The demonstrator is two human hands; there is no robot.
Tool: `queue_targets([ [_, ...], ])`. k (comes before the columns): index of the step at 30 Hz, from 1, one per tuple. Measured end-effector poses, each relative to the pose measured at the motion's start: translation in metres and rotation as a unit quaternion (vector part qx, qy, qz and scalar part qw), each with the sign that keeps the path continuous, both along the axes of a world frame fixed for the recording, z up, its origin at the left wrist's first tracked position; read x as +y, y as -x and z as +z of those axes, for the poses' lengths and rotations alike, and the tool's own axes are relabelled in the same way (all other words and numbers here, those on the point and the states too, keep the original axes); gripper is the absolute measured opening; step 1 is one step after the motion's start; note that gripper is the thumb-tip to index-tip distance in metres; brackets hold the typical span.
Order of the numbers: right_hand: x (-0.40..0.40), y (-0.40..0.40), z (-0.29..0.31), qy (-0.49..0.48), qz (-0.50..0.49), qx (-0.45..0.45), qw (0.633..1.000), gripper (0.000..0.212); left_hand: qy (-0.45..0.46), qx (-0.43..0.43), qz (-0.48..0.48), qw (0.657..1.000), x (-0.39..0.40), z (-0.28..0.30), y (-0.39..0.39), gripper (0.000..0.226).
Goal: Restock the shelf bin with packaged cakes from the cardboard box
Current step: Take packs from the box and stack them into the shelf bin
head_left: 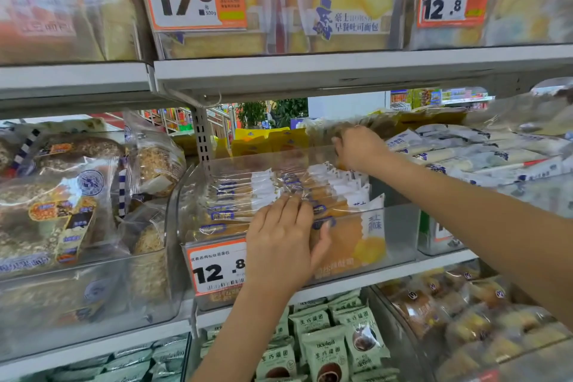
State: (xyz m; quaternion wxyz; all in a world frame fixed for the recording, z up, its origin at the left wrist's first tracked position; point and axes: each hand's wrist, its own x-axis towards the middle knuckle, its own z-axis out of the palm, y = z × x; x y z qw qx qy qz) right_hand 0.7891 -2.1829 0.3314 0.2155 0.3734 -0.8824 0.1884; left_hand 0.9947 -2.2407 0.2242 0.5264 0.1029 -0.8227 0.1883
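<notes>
**Both hands in the clear bin**

The clear bin (400, 236) sits on the middle shelf, holding a row of packaged cakes (248, 195) standing on edge. The left hand (280, 242) lies flat and open over the bin's front wall, fingers spread on the cakes nearest it. The right hand (356, 149) reaches to the bin's back right corner, fingers curled; whether it grips a packet there I cannot tell. An orange price tag (217, 267) hangs on the bin's front, left of the left hand.
</notes>
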Motion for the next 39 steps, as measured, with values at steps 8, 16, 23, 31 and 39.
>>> queue_targets([
  [8, -0.025, 0.023, -0.011, -0.130, 0.062, -0.148, 0.978, 0.068, 0.003, -0.001, -0.005, 1.000, -0.002, -0.002, 0.001, 0.045],
  [16, -0.034, 0.033, -0.015, -0.161, 0.092, -0.276, 0.943, 0.087, 0.002, -0.001, 0.000, 1.000, -0.003, -0.003, 0.002, 0.045],
  [23, -0.029, 0.025, -0.002, -0.022, 0.088, -0.272, 0.958, 0.080, 0.003, -0.002, -0.006, 1.000, -0.003, -0.003, 0.002, 0.045],
  [31, -0.038, 0.022, -0.014, -0.167, 0.065, -0.326, 0.928, 0.081, 0.007, 0.005, -0.002, 1.000, -0.003, -0.003, 0.002, 0.046],
  [39, -0.039, 0.030, -0.007, -0.022, 0.045, -0.241, 0.969, 0.092, -0.001, -0.005, 0.000, 1.000, -0.003, -0.004, 0.002, 0.047],
])
